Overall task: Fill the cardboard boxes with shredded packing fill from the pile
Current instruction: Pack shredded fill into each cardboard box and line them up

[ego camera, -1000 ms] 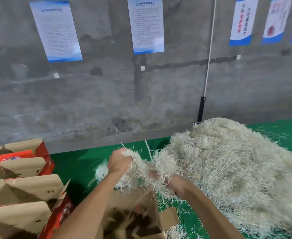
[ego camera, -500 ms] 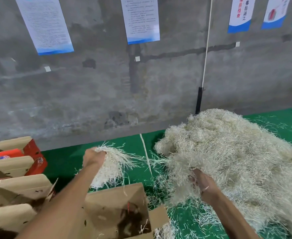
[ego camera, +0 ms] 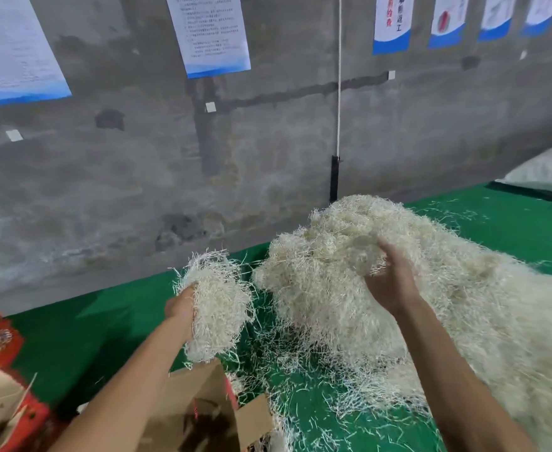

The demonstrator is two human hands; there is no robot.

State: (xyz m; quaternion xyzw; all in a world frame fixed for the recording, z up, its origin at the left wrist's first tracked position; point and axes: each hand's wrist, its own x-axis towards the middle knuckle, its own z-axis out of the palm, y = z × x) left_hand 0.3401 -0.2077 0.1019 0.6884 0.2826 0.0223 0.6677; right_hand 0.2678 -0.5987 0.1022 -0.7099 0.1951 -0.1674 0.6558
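Observation:
A big pile of pale shredded packing fill (ego camera: 463,288) covers the right half of the green table. My left hand (ego camera: 181,306) is closed on a separate clump of fill (ego camera: 217,305), held up just left of the pile and above the back flap of an open cardboard box (ego camera: 203,409) at the bottom centre. Dark contents show inside that box. My right hand (ego camera: 390,282) reaches into the upper left part of the pile, fingers curled around a tuft of fill there.
More open boxes with red sides (ego camera: 4,399) stand at the bottom left. Loose strands litter the green cloth (ego camera: 82,337) between box and pile. A grey concrete wall (ego camera: 138,190) with posters runs close behind, and a white rope (ego camera: 339,76) hangs down it.
My left hand pulled a clump free of the pile and carried it left, then lifted it. My right hand let go of the pile's lower edge and rose to its upper part.

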